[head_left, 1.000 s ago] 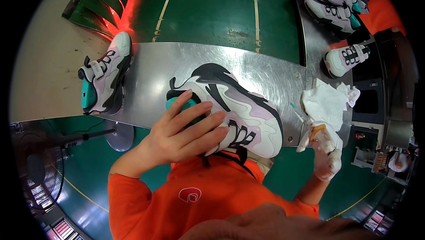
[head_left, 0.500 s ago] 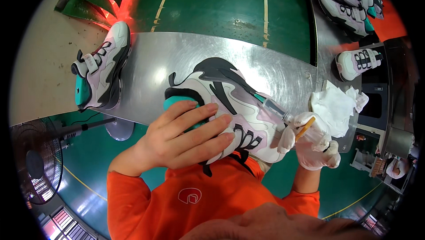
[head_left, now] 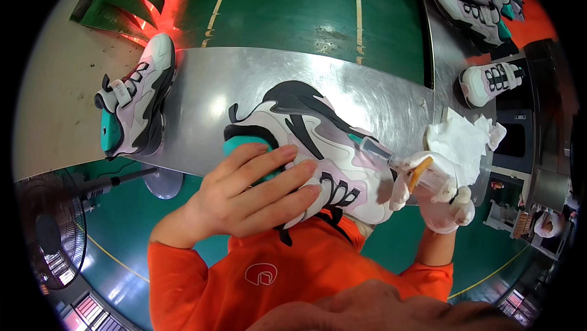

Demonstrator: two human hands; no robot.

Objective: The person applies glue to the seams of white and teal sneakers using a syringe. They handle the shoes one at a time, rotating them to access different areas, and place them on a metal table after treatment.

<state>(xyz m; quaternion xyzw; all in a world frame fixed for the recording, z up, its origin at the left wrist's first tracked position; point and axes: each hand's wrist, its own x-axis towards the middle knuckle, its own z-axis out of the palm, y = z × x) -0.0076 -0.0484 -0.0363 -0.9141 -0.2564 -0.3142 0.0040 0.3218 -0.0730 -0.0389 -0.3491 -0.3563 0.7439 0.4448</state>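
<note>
A white, lilac and black sneaker [head_left: 333, 141] with a teal collar lining lies tilted on its side at the near edge of the metal table. My left hand [head_left: 257, 190] is closed around its ankle opening, fingers spread over the collar and tongue. In a white glove, my right hand [head_left: 431, 193] grips a clear syringe [head_left: 375, 150]. The syringe's front end points at the sneaker's side, by the seam above the dark sole; I cannot tell whether it touches. A thin tan stick [head_left: 419, 172] also pokes out between the gloved fingers.
A second sneaker [head_left: 137, 99] stands at the table's left end, beside a red-lit opening with green flaps [head_left: 125, 7]. White cloths [head_left: 461, 147] lie right of my glove, with another sneaker [head_left: 491, 83] beyond. Several shoes are piled [head_left: 474, 13] far right. A fan [head_left: 49, 227] stands lower left.
My gloved right hand and the syringe have shifted slightly along the sneaker's side. My left hand keeps its hold, and the sneaker has barely moved. The whole view has shifted a little.
</note>
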